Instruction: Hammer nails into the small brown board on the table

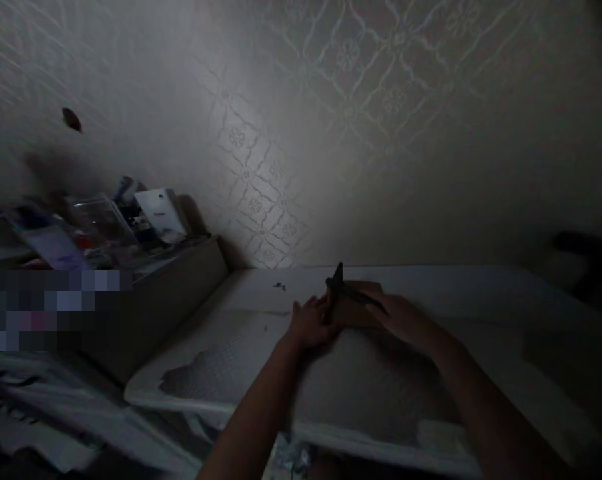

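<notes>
Forearms (261, 407) and hands (311, 323) look bare — though dimly lit.

The picture is dim and grainy, with the softest brightness on the grey wall with raised floral pattern (275, 153), above and left of the right bare hand (393, 313) and its grip on the dark long-handled tool (353, 291). Below the grip, a soft shadow darkens the pale flat surface (241, 293). Far left, the clear plastic box (105, 223) is blurred, above a pixelated patch; the far right corners fall nearly black.
</notes>
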`<act>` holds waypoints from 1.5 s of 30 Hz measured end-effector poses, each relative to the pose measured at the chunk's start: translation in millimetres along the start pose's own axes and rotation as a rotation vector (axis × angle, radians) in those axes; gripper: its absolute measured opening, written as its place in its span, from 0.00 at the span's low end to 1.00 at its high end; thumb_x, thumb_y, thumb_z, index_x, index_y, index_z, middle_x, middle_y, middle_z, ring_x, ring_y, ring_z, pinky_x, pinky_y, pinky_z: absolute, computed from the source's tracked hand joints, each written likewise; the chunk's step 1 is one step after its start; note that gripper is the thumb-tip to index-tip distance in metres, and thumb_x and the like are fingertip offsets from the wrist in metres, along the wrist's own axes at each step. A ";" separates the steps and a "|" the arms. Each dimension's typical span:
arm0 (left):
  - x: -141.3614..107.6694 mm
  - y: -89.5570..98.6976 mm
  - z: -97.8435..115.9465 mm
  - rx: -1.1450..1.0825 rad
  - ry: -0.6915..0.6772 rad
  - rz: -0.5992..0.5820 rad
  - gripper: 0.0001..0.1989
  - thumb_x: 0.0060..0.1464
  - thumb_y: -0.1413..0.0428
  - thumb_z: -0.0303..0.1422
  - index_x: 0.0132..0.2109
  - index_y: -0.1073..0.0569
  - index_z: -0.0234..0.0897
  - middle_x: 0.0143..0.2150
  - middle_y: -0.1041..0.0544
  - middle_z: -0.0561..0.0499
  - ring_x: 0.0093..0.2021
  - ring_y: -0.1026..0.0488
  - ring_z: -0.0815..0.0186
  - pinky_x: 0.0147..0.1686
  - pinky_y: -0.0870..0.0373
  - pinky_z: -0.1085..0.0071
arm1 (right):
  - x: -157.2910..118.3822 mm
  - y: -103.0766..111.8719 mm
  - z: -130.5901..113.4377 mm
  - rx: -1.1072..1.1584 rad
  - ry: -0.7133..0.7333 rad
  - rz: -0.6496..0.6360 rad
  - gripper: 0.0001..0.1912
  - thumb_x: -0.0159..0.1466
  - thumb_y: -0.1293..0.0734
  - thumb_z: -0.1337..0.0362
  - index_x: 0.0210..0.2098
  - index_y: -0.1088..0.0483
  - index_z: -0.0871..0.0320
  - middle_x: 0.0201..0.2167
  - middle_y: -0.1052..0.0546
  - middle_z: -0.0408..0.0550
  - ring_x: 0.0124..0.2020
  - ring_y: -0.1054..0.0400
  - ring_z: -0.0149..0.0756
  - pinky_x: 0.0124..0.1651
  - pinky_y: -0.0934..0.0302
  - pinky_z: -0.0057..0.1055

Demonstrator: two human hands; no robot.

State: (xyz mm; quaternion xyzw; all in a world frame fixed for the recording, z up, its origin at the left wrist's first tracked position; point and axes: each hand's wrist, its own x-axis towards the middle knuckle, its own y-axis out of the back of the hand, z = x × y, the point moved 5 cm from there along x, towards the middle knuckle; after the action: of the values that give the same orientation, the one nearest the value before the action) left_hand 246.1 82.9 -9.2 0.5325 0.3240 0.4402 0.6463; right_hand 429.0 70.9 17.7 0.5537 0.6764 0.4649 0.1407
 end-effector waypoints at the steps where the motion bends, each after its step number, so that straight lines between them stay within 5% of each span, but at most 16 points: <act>1: 0.1 -0.3 -0.4 -0.003 0.004 0.000 0.33 0.52 0.56 0.56 0.62 0.44 0.49 0.66 0.48 0.52 0.65 0.53 0.49 0.58 0.59 0.38 | 0.1 0.0 -0.8 0.008 0.005 -0.004 0.22 0.63 0.46 0.64 0.56 0.37 0.55 0.50 0.29 0.51 0.49 0.33 0.43 0.50 0.40 0.41; 45: 0.6 -0.2 -3.2 -0.036 0.006 0.006 0.32 0.51 0.53 0.56 0.61 0.42 0.51 0.65 0.45 0.51 0.65 0.52 0.50 0.57 0.59 0.37 | -0.5 2.3 2.8 -0.009 0.001 0.006 0.23 0.63 0.45 0.63 0.56 0.37 0.55 0.50 0.28 0.50 0.48 0.33 0.42 0.50 0.40 0.40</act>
State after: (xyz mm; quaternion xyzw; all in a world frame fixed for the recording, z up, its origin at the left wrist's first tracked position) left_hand 243.5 84.7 -10.1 0.5203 0.3163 0.4498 0.6534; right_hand 432.6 71.7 17.8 0.5547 0.6728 0.4686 0.1417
